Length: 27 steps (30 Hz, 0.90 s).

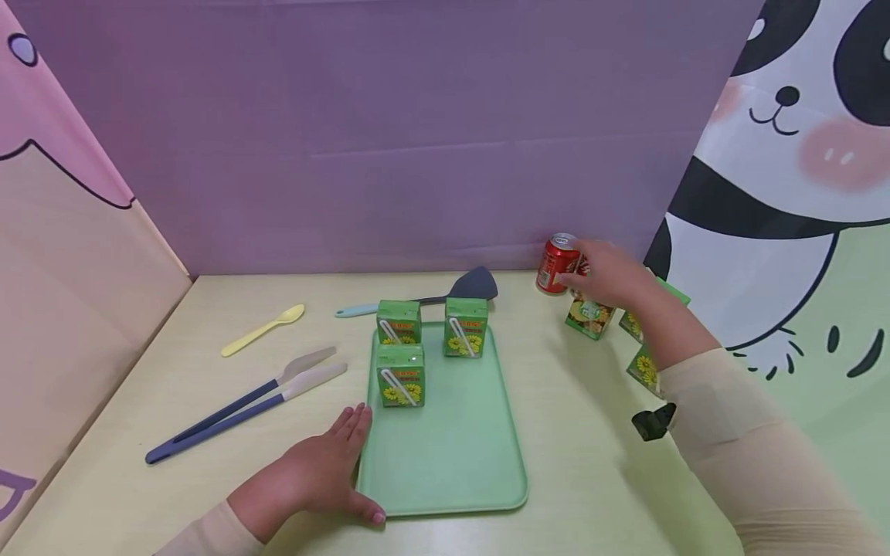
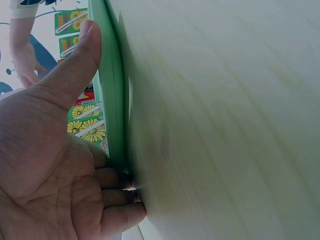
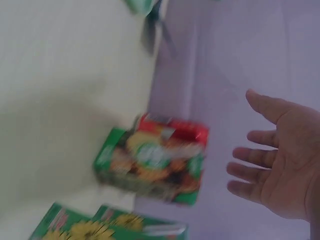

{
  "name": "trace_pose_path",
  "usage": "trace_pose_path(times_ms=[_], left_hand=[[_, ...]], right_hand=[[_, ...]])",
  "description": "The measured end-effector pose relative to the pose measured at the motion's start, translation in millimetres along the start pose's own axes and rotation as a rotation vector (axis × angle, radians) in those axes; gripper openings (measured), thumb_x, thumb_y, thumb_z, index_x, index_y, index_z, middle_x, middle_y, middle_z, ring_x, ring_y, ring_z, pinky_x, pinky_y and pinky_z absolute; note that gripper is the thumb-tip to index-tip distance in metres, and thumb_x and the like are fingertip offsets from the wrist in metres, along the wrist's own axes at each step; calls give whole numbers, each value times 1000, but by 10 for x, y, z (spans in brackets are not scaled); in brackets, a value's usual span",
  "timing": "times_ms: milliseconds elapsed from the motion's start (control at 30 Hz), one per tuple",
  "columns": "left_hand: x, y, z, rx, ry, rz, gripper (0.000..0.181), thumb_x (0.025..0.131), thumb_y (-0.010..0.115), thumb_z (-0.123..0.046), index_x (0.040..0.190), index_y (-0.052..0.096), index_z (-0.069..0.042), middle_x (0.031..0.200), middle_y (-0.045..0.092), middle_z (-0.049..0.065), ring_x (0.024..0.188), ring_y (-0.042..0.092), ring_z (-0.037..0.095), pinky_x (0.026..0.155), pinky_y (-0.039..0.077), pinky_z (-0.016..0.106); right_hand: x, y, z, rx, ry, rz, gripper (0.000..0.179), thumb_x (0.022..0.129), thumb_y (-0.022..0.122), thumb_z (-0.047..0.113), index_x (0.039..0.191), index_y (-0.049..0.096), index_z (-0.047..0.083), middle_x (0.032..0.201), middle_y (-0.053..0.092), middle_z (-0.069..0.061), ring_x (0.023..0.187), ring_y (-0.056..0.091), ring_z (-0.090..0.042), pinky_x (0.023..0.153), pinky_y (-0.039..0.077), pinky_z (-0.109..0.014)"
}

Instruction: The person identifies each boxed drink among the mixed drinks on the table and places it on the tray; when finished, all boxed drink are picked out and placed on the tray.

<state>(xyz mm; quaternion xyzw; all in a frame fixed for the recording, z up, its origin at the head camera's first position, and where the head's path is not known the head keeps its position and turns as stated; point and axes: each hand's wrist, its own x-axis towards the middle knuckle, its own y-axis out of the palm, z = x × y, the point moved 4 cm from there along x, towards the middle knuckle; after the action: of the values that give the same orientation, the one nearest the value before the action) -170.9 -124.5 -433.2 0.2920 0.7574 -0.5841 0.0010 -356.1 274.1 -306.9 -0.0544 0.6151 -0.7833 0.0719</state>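
Nearest the head camera's lower edge, the left hand (image 1: 316,471) lies at the near-left corner of a green tray (image 1: 452,455), fingers extended at its left rim and thumb spread apart at the near one. The right hand (image 1: 615,274) reaches across toward a red can (image 1: 552,266) and a food-pictured box (image 1: 589,318), its digits spread around nothing.

Three green flower-printed cartons (image 1: 401,378) stand on the tray's far half; the near half is bare. A wide strip of tabletop (image 1: 556,455) separates the tray from more green cartons (image 1: 647,374) under the right forearm. The can stands close to the purple backdrop (image 1: 417,139), beside the box. The spatula (image 1: 473,286) lies just beyond the tray; tongs (image 1: 222,417) and a yellow spoon (image 1: 264,330) lie left.

From overhead, the right hand overlaps can and box; its wrist view shows a gap between fingertips and box. The left wrist view shows that hand's palm; how firmly it presses, I cannot tell.
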Motion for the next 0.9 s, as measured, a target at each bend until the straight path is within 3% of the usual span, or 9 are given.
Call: trace_pose_path(times_ms=[167,400,567,733,900], left_hand=[[-6,-12,-10,2,3,2,139,57,74,-79,156,15,-1,164,14,17,152,12,32,106,41,52],[-8,-20,-25,-3,-7,7,138,58,75,-78,156,15,-2,164,15,16,152,13,33,105,42,52],[12,-17,-23,-6,-8,16,138,58,74,-79,157,15,-3,164,14,15,152,12,32,105,42,53],[9,-20,-23,-4,-13,23,138,58,74,-79,157,15,-3,164,13,15,152,12,32,106,41,53],[-4,-28,-32,-4,-14,20,138,58,74,-78,157,15,-2,164,14,16,152,12,32,106,41,52]], right_hand=[[33,83,-287,-9,109,12,93,89,64,56,153,25,-1,153,27,-32,139,22,-54,106,27,-69],[80,231,-550,2,158,48,105,85,66,61,151,21,-6,149,25,-37,135,26,-57,103,30,-70],[120,310,-604,10,169,43,96,87,67,56,148,27,-7,146,34,-36,131,35,-55,101,34,-68],[150,401,-653,21,202,112,85,90,65,52,143,35,-7,135,48,-34,123,46,-53,98,39,-67],[142,408,-654,37,195,122,82,92,66,45,147,32,-5,139,46,-34,125,44,-54,99,38,-67]])
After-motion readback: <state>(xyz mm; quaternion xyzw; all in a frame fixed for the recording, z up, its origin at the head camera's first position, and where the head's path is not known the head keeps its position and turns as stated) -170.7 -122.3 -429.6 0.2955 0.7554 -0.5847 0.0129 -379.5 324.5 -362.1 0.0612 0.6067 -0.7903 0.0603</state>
